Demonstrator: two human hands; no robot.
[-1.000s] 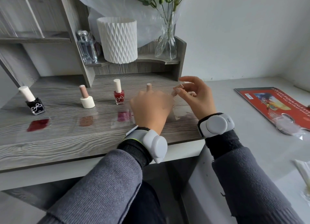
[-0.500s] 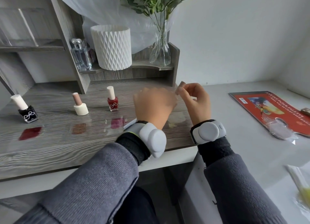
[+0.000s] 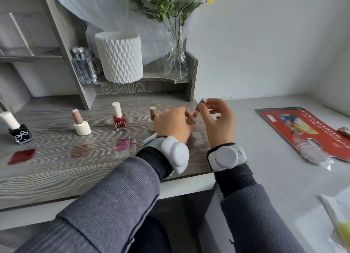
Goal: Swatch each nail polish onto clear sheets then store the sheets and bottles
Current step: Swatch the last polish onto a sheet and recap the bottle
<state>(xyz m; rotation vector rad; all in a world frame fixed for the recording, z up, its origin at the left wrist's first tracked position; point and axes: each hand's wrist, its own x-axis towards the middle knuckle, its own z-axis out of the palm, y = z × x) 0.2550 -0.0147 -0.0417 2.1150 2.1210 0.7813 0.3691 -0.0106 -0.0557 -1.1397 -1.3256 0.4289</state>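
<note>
**Both hands working a polish cap at the desk's right end**

A grey wood-grain desk (image 3: 56, 177) is carrying the work, with a white table (image 3: 274, 167) adjoining it on the right, where a red printed booklet (image 3: 295, 127) is lying. On the desk's shelf a white ribbed cylinder pot (image 3: 119, 57) is standing beside a clear glass vase (image 3: 176, 63) of flowers.

The left hand (image 3: 173, 124) is curling its fingers round a small pale bottle (image 3: 191, 119), mostly hidden behind the hand. The right hand (image 3: 219, 122) is pinching a slim brown cap (image 3: 201, 104) between thumb and fingertips, just above that bottle, the other fingers loosely bent.

Four polish bottles are standing upright in a row: a black bottle with white cap (image 3: 19, 134), a cream bottle with brown cap (image 3: 81, 126), a red bottle with cream cap (image 3: 119, 121), and a second cream bottle (image 3: 152, 120) right beside the left hand. In front of the first three, a dark red swatch (image 3: 21, 156), a brown swatch (image 3: 79, 151) and a pink swatch (image 3: 124, 144) are lying on the desk. A clear sheet (image 3: 198, 139) is lying beneath the hands.
</note>
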